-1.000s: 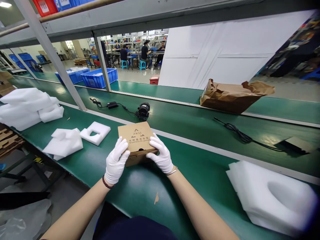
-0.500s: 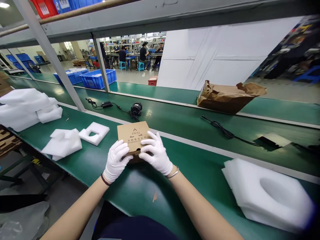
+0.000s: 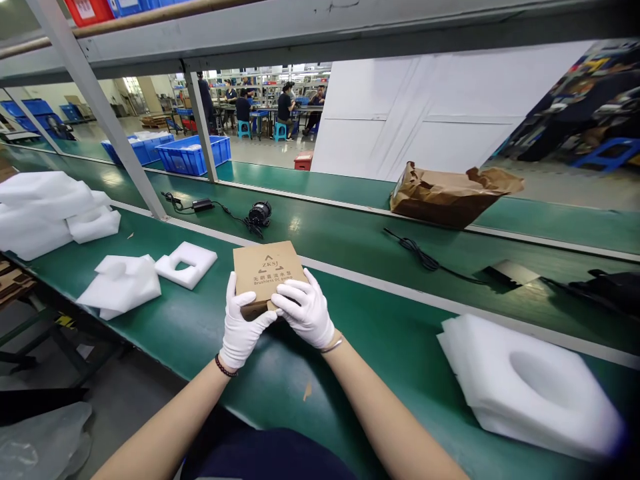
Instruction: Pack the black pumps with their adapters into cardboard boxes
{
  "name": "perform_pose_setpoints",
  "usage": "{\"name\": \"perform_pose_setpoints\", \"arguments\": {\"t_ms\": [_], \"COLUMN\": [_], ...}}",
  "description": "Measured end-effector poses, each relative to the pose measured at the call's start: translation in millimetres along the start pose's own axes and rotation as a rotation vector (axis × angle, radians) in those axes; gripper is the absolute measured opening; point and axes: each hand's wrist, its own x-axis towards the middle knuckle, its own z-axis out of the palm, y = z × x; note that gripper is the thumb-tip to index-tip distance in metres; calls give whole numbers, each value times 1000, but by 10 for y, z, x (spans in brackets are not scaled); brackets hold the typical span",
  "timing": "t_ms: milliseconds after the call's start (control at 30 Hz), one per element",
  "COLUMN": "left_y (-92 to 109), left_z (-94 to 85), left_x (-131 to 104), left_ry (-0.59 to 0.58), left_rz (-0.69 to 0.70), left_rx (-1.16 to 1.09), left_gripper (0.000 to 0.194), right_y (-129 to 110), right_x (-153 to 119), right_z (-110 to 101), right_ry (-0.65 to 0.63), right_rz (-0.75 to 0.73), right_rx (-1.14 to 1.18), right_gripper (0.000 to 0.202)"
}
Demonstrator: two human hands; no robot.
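Note:
A brown cardboard box (image 3: 267, 261) printed "ZKSJ" and "Brushless DC pump" is in front of me at the bench edge of the green belt, its lid down. My left hand (image 3: 243, 325), in a white glove, grips its left side and near corner, thumb along the front. My right hand (image 3: 305, 308), gloved too, is closed over the near right corner, fingers bent at the front edge. The box's underside and contents are hidden. Left of it lie a square white foam piece (image 3: 199, 256) with a cut-out and another foam piece (image 3: 123, 293).
On the belt beyond are a black pump with its cable (image 3: 260, 214), a coiled black cable (image 3: 425, 259) and a torn brown paper package (image 3: 450, 197). Stacked foam sheets lie right (image 3: 480, 380) and left (image 3: 35, 207). Blue crates (image 3: 183, 159) stand behind; people sit farther off.
My left hand has shifted from the front of the box to its left side. My right fingers have come down from the lid to the front edge, and the lid looks flatter.

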Motion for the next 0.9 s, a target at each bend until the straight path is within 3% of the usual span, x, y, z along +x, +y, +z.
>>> {"name": "perform_pose_setpoints", "arguments": {"t_ms": [233, 300, 400, 500, 667, 767, 900], "left_y": [-46, -73, -97, -85, -146, -360, -611], "left_z": [36, 54, 66, 61, 98, 251, 727], "left_x": [90, 126, 160, 149, 157, 432, 1260], "left_ry": [73, 73, 58, 58, 59, 42, -179], "left_rz": [45, 56, 77, 83, 142, 255, 283], "left_rx": [26, 18, 8, 28, 140, 234, 325], "left_gripper": [41, 40, 39, 37, 38, 49, 74], "right_y": [-118, -101, -39, 13, 22, -20, -189], "right_x": [143, 179, 203, 222, 312, 338, 216], "right_z": [61, 14, -83, -113, 8, 25, -277], "right_ry": [214, 182, 108, 146, 202, 229, 179], "right_rz": [105, 119, 123, 198, 263, 315, 382], "right_rx": [53, 98, 191, 219, 137, 5, -186], "right_gripper": [9, 8, 24, 26, 17, 18, 31]}}
